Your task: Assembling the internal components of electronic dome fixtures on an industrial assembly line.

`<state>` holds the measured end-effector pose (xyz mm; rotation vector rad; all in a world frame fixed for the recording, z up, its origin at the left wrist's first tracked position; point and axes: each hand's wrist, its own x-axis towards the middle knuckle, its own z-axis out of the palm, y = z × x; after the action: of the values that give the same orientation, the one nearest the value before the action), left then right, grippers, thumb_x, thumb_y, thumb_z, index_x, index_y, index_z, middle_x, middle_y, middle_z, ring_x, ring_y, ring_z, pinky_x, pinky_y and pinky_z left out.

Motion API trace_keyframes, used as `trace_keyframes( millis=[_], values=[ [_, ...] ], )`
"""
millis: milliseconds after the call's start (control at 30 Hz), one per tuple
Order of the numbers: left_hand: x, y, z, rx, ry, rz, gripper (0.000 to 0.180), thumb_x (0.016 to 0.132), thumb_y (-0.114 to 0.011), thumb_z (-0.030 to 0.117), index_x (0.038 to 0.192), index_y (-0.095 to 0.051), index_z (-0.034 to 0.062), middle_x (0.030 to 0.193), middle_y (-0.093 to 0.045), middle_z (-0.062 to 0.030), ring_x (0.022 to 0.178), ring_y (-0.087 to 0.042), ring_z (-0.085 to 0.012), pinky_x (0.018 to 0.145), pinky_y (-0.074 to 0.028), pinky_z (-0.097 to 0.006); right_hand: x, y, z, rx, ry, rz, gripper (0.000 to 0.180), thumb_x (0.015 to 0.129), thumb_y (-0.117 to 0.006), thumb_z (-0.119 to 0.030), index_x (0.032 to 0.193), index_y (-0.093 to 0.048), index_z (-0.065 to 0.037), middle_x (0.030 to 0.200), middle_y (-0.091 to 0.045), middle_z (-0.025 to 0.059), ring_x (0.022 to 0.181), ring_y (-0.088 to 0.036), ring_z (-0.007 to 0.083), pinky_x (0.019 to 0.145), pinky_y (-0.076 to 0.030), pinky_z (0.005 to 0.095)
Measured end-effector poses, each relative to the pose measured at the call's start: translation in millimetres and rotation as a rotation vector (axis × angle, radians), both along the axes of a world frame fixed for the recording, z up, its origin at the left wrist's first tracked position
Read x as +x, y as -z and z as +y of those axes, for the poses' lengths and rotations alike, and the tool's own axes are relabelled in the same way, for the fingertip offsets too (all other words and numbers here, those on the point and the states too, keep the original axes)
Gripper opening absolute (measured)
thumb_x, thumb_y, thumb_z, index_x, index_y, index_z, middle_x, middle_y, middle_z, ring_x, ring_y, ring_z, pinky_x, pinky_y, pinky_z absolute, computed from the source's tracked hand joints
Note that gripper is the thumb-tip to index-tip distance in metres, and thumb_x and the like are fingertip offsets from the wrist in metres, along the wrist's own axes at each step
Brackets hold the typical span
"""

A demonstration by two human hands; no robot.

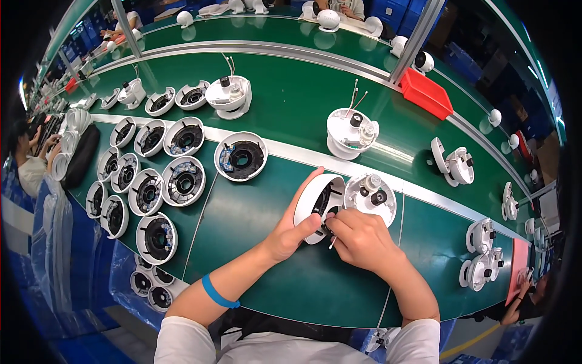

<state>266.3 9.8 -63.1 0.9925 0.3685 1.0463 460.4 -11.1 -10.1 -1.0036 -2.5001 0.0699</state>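
Observation:
Tilted on its side, a white round housing point(307, 205) with a black inside is held by my left hand point(290, 235), thumb on the near rim and fingers behind it. My right hand point(362, 238) is closed in a pinch at the housing's open side. A thin cable with a small white tip point(332, 244) sticks out below those fingers; its other end is hidden. Just behind my right hand, touching or close to the housing, sits a white camera body point(388, 206) with a black lens and a clear round part.
Several white housings with black insides point(182, 182) cover the table's left side. On the green belt point(285, 115) beyond stand white camera bodies point(353, 130) with upright wires. A red tray point(426, 93) lies further back. More camera bodies point(482, 270) sit at the right, near another person's arm point(515, 303).

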Motion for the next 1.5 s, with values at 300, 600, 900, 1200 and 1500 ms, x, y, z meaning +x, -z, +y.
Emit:
trace_keyframes(
  millis=[300,600,900,1200,1500],
  values=[
    [3,8,-2,0.225,-0.03,0.1,0.104,0.093,-0.074,0.045,0.167,-0.011,0.0078,0.157,-0.035,-0.0136,0.141,-0.041,-0.0245,0.117,-0.033,-0.04,-4,11,-1,0.124,0.007,-0.117,0.016,0.076,-0.067,-0.008,0.091,-0.067,-0.002,0.087,-0.064,0.0061,0.077,-0.065,0.0212,0.059,-0.056,0.0347],
    [6,4,-3,0.25,0.001,0.128,0.105,0.087,-0.076,0.04,0.165,-0.016,0.0036,0.156,-0.036,-0.0162,0.144,-0.038,-0.0283,0.12,-0.028,-0.041,9,18,10,0.115,-0.035,-0.013,0.017,0.076,-0.068,-0.007,0.091,-0.072,-0.002,0.078,-0.066,0.0062,0.071,-0.067,0.0212,0.055,-0.055,0.0353],
    [5,10,5,-0.001,0.028,-0.114,0.098,0.093,-0.069,0.037,0.166,-0.012,0.0078,0.158,-0.04,-0.0144,0.145,-0.041,-0.0253,0.121,-0.031,-0.039,6,5,8,-0.203,0.019,0.351,0.026,0.078,-0.072,0.004,0.103,-0.071,-0.002,0.096,-0.07,0.0126,0.082,-0.072,0.0326,0.068,-0.059,0.0401],
    [10,16,5,-0.053,0.037,-0.162,0.101,0.096,-0.068,0.054,0.167,-0.009,0.011,0.16,-0.036,-0.0127,0.147,-0.039,-0.0249,0.12,-0.035,-0.04,8,10,0,-0.385,0.078,0.4,0.026,0.08,-0.069,0.003,0.106,-0.071,0.0,0.085,-0.073,0.0195,0.074,-0.073,0.0327,0.065,-0.058,0.0395],
    [11,17,5,0.096,-0.046,-0.013,0.108,0.092,-0.073,0.053,0.167,-0.01,0.0085,0.158,-0.036,-0.0126,0.141,-0.042,-0.0244,0.116,-0.04,-0.044,-4,14,-5,0.063,0.037,0.091,0.03,0.07,-0.077,-0.009,0.099,-0.07,-0.002,0.085,-0.067,0.0102,0.07,-0.069,0.0245,0.056,-0.055,0.0372]
  ],
)
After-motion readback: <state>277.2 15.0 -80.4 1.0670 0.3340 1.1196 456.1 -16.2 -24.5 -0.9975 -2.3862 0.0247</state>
